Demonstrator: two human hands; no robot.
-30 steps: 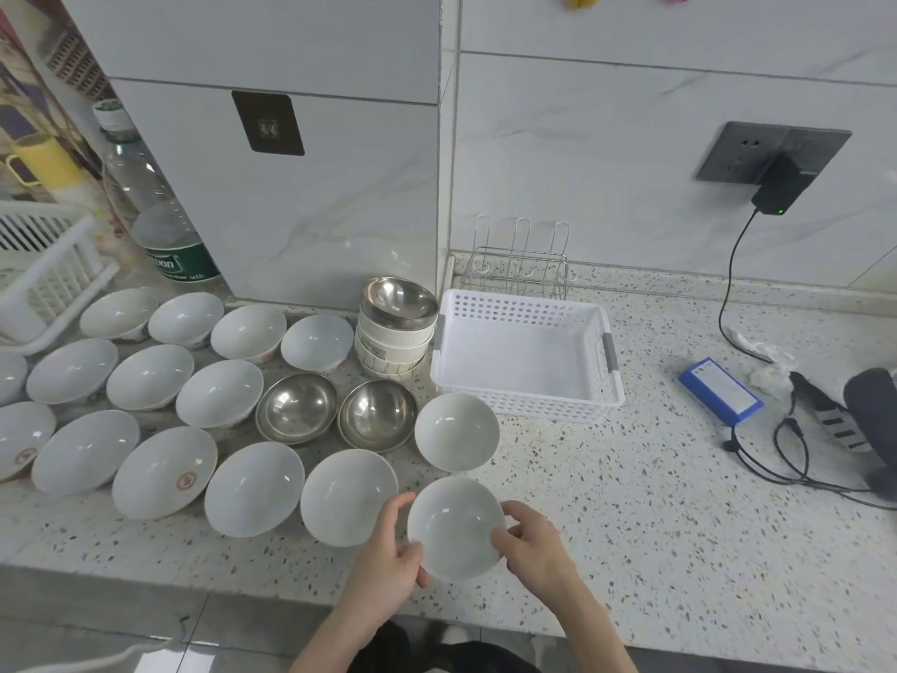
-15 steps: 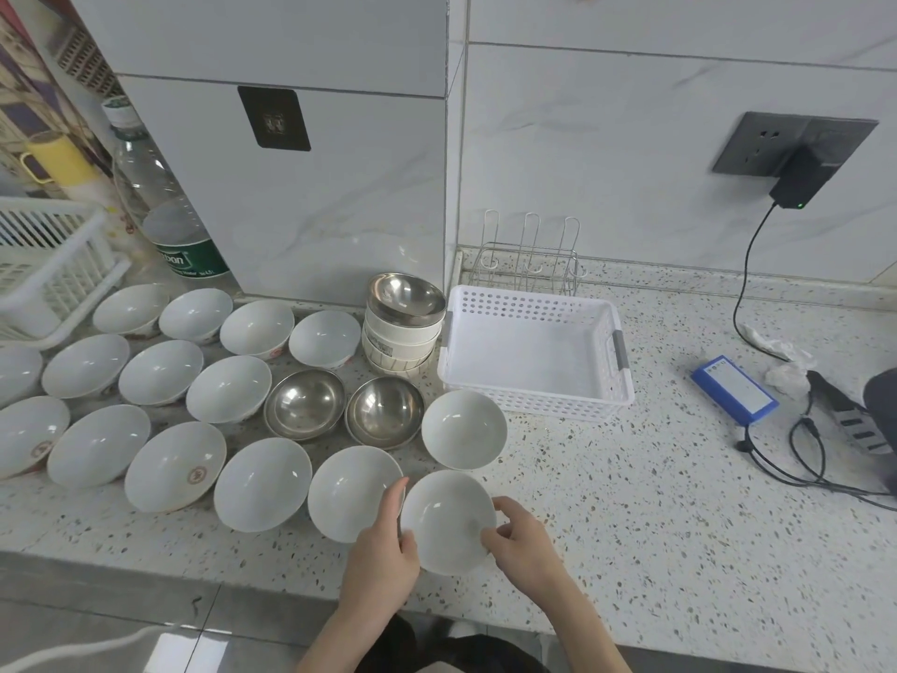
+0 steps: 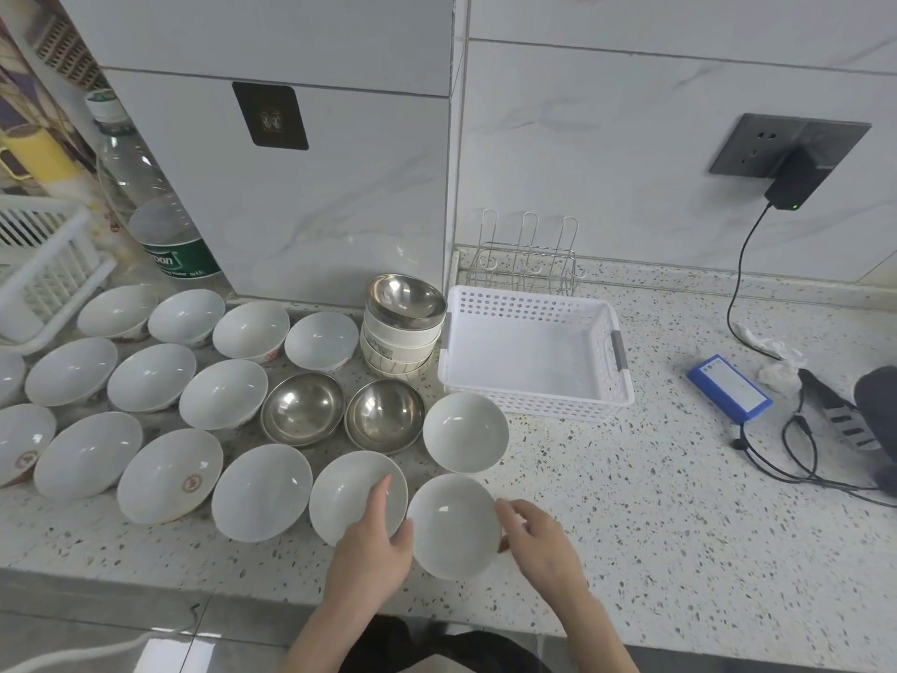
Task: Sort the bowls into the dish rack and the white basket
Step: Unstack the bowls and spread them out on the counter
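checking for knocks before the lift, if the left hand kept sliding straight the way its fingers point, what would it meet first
Probably the steel bowl. The left hand points up and away across a white bowl it already overlaps, while gripping the near bowl with the right hand. Depth is unclear, so it might pass above.

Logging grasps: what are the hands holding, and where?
A white bowl, by opposite sides of its rim: left hand, right hand.

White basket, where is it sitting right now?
In the head view the white basket sits empty on the counter right of centre, just in front of the wire dish rack, with the stack of bowls against its left side.
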